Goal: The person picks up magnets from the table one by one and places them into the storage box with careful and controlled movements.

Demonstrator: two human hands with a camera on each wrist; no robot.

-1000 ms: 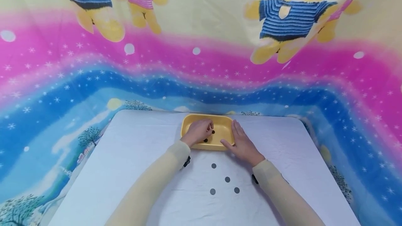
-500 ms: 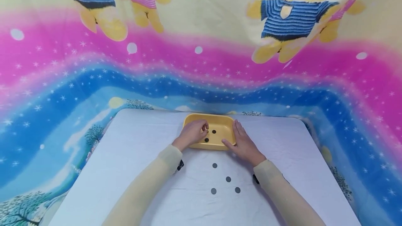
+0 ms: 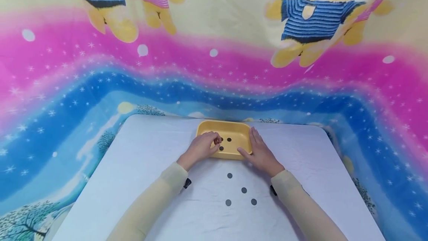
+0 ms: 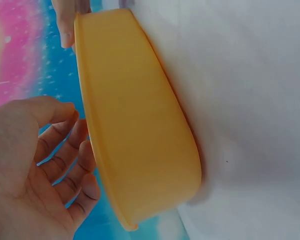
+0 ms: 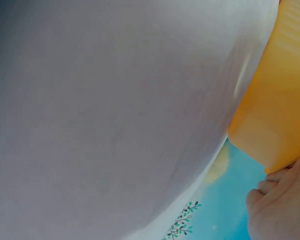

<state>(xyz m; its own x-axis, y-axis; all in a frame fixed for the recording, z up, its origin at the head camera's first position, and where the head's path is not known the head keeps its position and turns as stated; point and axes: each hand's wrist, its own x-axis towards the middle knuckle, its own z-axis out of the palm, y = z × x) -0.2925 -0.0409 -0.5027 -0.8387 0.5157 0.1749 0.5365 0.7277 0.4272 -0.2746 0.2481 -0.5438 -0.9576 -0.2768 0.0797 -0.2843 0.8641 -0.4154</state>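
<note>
A yellow rectangular tray (image 3: 234, 155) sits near the far edge of the white table, with three small dark round discs in it, one of them a disc (image 3: 229, 140) near the middle. My left hand (image 3: 200, 147) hovers over the tray's left front corner, fingers loosely bent. In the left wrist view the left hand (image 4: 45, 165) has an empty palm, its fingertips overlapping the tray's rim (image 4: 90, 135). My right hand (image 3: 262, 155) rests against the right side of the tray, fingers straight along the rim and thumb reaching over the front edge.
Several flat grey discs lie on the white cloth (image 3: 187, 215) in front of the tray, including a disc (image 3: 229, 176) closest to it. A printed curtain (image 3: 214, 73) with bears and snowflakes hangs behind and around the table.
My left hand has drawn back toward the left and nearer, uncovering a third disc in the tray. The right hand has kept its place at the tray's side.
</note>
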